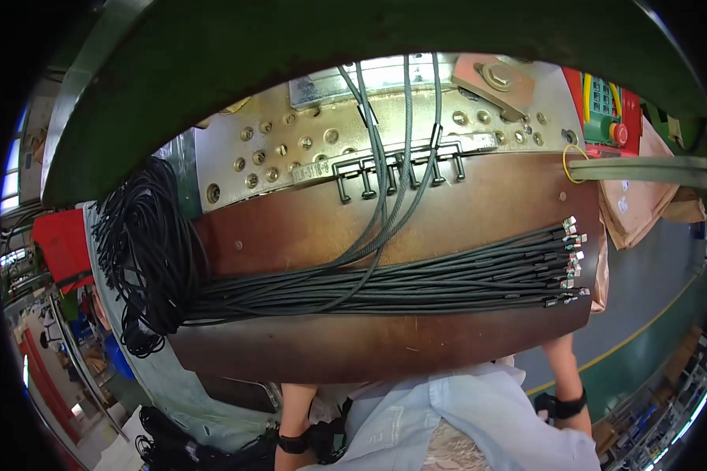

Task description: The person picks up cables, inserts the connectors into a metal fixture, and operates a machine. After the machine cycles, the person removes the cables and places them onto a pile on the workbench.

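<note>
Under the brown board (495,188), both hands are hidden, their grip impossible to tell; black cables (448,285) lie on top.

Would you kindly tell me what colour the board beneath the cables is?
The board is reddish brown, best seen in the head view.
</note>
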Action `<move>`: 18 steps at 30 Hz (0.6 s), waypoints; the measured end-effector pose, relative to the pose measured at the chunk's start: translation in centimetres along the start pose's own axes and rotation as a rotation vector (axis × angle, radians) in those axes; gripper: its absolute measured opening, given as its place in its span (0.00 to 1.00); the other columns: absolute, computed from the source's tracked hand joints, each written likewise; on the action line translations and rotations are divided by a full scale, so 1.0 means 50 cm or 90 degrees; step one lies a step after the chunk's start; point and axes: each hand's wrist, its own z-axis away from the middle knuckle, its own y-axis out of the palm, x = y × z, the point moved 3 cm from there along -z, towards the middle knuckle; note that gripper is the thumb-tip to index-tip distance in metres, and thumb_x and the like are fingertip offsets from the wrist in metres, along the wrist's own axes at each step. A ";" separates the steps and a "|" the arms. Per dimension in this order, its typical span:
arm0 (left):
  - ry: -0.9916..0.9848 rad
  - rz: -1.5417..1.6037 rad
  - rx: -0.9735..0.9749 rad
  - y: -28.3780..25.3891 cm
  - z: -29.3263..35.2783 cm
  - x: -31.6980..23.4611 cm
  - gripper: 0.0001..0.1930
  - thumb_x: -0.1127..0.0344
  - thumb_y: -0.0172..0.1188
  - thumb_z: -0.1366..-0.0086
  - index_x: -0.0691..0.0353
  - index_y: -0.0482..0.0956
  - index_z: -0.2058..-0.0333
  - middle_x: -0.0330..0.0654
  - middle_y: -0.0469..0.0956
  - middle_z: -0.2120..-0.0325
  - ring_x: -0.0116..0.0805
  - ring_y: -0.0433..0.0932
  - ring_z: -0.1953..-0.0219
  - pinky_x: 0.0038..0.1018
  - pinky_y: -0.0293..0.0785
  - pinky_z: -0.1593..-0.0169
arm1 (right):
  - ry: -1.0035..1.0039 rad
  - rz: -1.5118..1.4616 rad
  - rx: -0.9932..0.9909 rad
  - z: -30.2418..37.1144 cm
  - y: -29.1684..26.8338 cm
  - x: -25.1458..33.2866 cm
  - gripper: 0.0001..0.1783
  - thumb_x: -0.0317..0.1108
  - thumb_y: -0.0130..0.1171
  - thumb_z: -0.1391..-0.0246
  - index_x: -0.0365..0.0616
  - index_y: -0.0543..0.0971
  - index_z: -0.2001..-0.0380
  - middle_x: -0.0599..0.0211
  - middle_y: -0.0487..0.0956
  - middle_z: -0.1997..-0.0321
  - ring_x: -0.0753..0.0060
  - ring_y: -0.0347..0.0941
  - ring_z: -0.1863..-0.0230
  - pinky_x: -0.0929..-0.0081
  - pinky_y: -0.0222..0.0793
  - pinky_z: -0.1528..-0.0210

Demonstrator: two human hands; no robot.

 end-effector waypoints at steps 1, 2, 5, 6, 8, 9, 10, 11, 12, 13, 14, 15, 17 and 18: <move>0.030 -0.014 -0.023 0.006 -0.008 0.019 0.12 0.64 0.53 0.42 0.64 0.76 0.62 0.50 0.76 0.62 0.46 0.74 0.59 0.37 0.67 0.54 | 0.146 -0.047 0.234 0.031 0.022 -0.032 0.25 0.33 0.51 0.45 0.39 0.62 0.44 0.58 0.66 0.45 0.63 0.60 0.44 0.67 0.57 0.43; 0.061 -0.025 -0.052 0.010 -0.013 0.023 0.12 0.65 0.53 0.42 0.64 0.77 0.62 0.50 0.76 0.63 0.46 0.74 0.60 0.37 0.68 0.54 | 0.287 -0.095 0.464 0.047 0.035 -0.068 0.25 0.33 0.51 0.45 0.38 0.62 0.45 0.57 0.66 0.45 0.63 0.61 0.44 0.67 0.57 0.43; 0.170 -0.065 -0.131 0.015 -0.025 0.013 0.11 0.65 0.53 0.43 0.63 0.77 0.65 0.50 0.77 0.67 0.46 0.74 0.62 0.38 0.68 0.56 | 0.102 -0.059 0.291 0.052 0.054 -0.112 0.21 0.33 0.52 0.46 0.38 0.67 0.50 0.57 0.70 0.51 0.61 0.65 0.50 0.66 0.61 0.48; 0.207 -0.081 -0.156 0.012 -0.024 0.013 0.10 0.65 0.53 0.43 0.63 0.77 0.65 0.50 0.77 0.68 0.46 0.74 0.63 0.38 0.68 0.57 | 0.013 -0.041 0.204 0.056 0.051 -0.113 0.19 0.33 0.52 0.47 0.38 0.69 0.53 0.57 0.71 0.53 0.61 0.67 0.52 0.65 0.63 0.50; 0.214 -0.138 -0.153 0.011 -0.017 0.024 0.10 0.66 0.54 0.44 0.63 0.77 0.66 0.49 0.77 0.68 0.46 0.74 0.63 0.38 0.68 0.57 | 0.010 -0.049 0.230 0.036 0.046 -0.077 0.17 0.32 0.53 0.48 0.38 0.70 0.55 0.57 0.72 0.56 0.60 0.68 0.54 0.65 0.64 0.52; 0.223 -0.186 -0.152 0.014 -0.015 0.024 0.10 0.66 0.54 0.44 0.63 0.77 0.66 0.48 0.77 0.68 0.46 0.74 0.64 0.38 0.68 0.58 | 0.000 -0.051 0.252 0.014 0.038 -0.055 0.16 0.31 0.53 0.49 0.38 0.71 0.57 0.57 0.73 0.59 0.60 0.69 0.57 0.64 0.65 0.54; 0.231 -0.233 -0.152 0.014 -0.012 0.024 0.09 0.67 0.54 0.44 0.63 0.77 0.66 0.48 0.77 0.69 0.46 0.74 0.64 0.39 0.68 0.59 | -0.010 -0.053 0.275 0.006 0.035 -0.037 0.14 0.30 0.54 0.50 0.38 0.72 0.59 0.56 0.74 0.61 0.59 0.70 0.59 0.64 0.66 0.56; 0.236 -0.232 -0.155 0.009 -0.015 0.014 0.09 0.67 0.54 0.44 0.63 0.77 0.66 0.48 0.77 0.69 0.46 0.74 0.64 0.39 0.68 0.59 | -0.009 -0.052 0.270 -0.002 0.033 -0.029 0.14 0.30 0.54 0.50 0.38 0.72 0.59 0.56 0.74 0.61 0.59 0.70 0.59 0.64 0.66 0.56; 0.223 -0.188 -0.136 0.001 -0.016 0.006 0.10 0.67 0.52 0.44 0.64 0.77 0.66 0.49 0.76 0.67 0.48 0.74 0.63 0.40 0.68 0.58 | -0.029 -0.049 0.243 -0.007 0.030 -0.018 0.14 0.30 0.55 0.51 0.37 0.73 0.60 0.56 0.74 0.62 0.58 0.70 0.60 0.63 0.66 0.56; 0.207 -0.144 -0.117 -0.006 -0.014 -0.002 0.10 0.67 0.51 0.43 0.65 0.76 0.65 0.51 0.76 0.66 0.50 0.73 0.62 0.41 0.67 0.57 | -0.051 -0.046 0.217 -0.011 0.029 -0.006 0.13 0.29 0.55 0.52 0.37 0.73 0.61 0.56 0.74 0.63 0.58 0.70 0.61 0.62 0.66 0.57; 0.192 -0.100 -0.098 -0.009 -0.015 -0.006 0.11 0.67 0.49 0.42 0.65 0.76 0.65 0.52 0.76 0.65 0.52 0.73 0.61 0.42 0.67 0.56 | -0.072 -0.044 0.192 -0.016 0.027 0.005 0.12 0.28 0.56 0.53 0.37 0.73 0.62 0.55 0.74 0.64 0.57 0.70 0.62 0.61 0.66 0.58; 0.194 -0.099 -0.100 -0.009 -0.019 -0.011 0.11 0.67 0.49 0.42 0.65 0.76 0.65 0.52 0.76 0.65 0.52 0.73 0.61 0.42 0.67 0.56 | -0.073 -0.043 0.189 -0.024 0.026 0.012 0.12 0.28 0.56 0.53 0.37 0.73 0.62 0.55 0.74 0.64 0.57 0.70 0.62 0.61 0.66 0.58; 0.169 -0.075 -0.109 -0.009 -0.024 -0.016 0.10 0.68 0.49 0.43 0.65 0.76 0.65 0.53 0.75 0.66 0.52 0.73 0.61 0.41 0.67 0.56 | -0.074 -0.061 0.147 -0.039 0.019 0.030 0.10 0.28 0.57 0.54 0.38 0.74 0.65 0.56 0.75 0.66 0.56 0.72 0.63 0.63 0.67 0.61; 0.147 -0.066 -0.116 -0.013 -0.019 -0.013 0.10 0.68 0.49 0.43 0.65 0.76 0.65 0.53 0.75 0.66 0.52 0.73 0.62 0.41 0.67 0.56 | -0.078 -0.078 0.131 -0.045 0.020 0.048 0.09 0.28 0.57 0.55 0.38 0.75 0.67 0.56 0.76 0.67 0.55 0.73 0.63 0.64 0.68 0.62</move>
